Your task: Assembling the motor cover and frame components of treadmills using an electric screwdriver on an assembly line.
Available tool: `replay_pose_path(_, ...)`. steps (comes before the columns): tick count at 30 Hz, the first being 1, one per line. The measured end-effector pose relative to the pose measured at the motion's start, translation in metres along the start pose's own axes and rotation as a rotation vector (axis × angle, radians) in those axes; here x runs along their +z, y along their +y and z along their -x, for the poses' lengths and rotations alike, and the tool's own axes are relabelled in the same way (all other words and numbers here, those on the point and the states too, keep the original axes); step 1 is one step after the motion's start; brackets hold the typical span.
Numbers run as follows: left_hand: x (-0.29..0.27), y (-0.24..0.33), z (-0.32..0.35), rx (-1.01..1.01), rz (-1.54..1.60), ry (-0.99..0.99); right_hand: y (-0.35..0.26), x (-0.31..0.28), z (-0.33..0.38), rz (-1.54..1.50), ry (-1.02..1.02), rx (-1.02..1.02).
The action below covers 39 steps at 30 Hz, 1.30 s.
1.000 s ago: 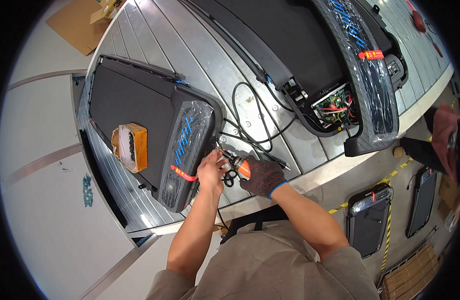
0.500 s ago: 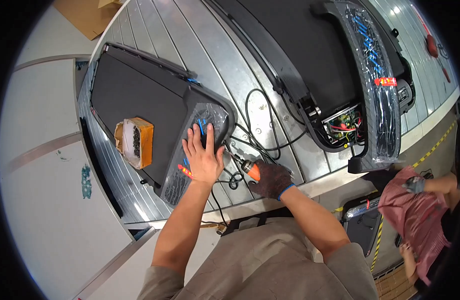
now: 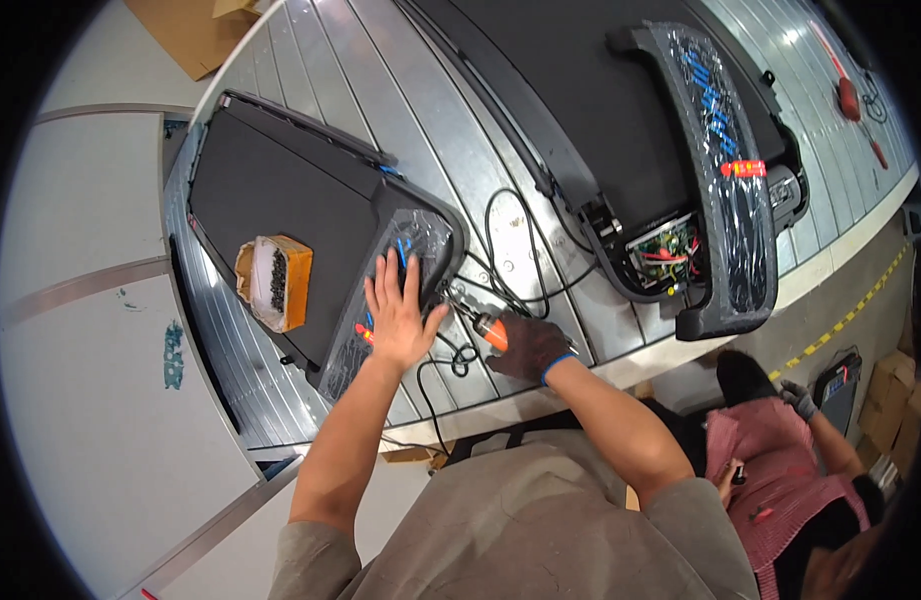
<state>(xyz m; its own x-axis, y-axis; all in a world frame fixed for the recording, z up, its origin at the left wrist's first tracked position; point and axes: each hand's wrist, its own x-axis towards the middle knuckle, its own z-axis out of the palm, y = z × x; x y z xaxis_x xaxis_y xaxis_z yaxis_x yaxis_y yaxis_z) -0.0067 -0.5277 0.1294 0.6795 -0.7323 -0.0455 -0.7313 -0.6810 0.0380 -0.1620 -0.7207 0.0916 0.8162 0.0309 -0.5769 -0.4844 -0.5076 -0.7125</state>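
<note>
My bare left hand (image 3: 399,322) lies flat, fingers spread, on the film-covered end cover of a dark treadmill-like unit (image 3: 271,170). Blue marks or strips show beside its fingertips. In my right hand (image 3: 536,350), which wears a dark knitted glove, is an orange-and-black power screwdriver (image 3: 494,332). Its tip points toward the cover's right side edge; whether it touches a screw there is too small to tell. An open orange box (image 3: 299,288) holding small dark screws rests on the unit's black surface. Black cable (image 3: 496,260) loops beside the screwdriver.
A second, larger unit (image 3: 621,120) lies to the right, its circuit board (image 3: 669,252) and wires exposed; a film-wrapped cover (image 3: 726,220) rests across it. A red-handled screwdriver (image 3: 849,100) lies on the slatted metal table (image 3: 451,150). Lower right, a person in pink (image 3: 781,450) works close by.
My right hand and the screwdriver have shifted slightly left, while my left hand stays on the cover. The person at right has moved closer. The whole view has turned slightly.
</note>
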Motion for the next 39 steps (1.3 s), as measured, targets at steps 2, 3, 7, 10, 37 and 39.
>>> replay_pose_path(2,0.004,-0.013,0.036,-0.002,0.090,0.148,0.027,0.009,0.007,0.005,0.035,-0.001)
replay_pose_path(3,0.009,-0.022,0.065,-0.085,0.064,0.224,0.040,0.010,0.014,-0.022,0.062,0.025)
replay_pose_path(7,0.030,-0.028,0.166,-0.313,-0.029,0.317,0.052,-0.026,0.003,-0.152,0.337,0.009)
replay_pose_path(10,0.045,0.010,0.177,-0.030,0.239,0.192,0.027,-0.102,-0.013,-0.246,0.409,0.019)
replay_pose_path(37,0.162,0.136,0.063,-0.899,0.562,-0.447,0.133,-0.046,-0.134,-1.869,-0.191,-0.290)
replay_pose_path(39,0.157,0.138,0.054,-0.772,0.607,-0.474,0.146,-0.056,-0.129,-1.869,-0.129,-0.246)
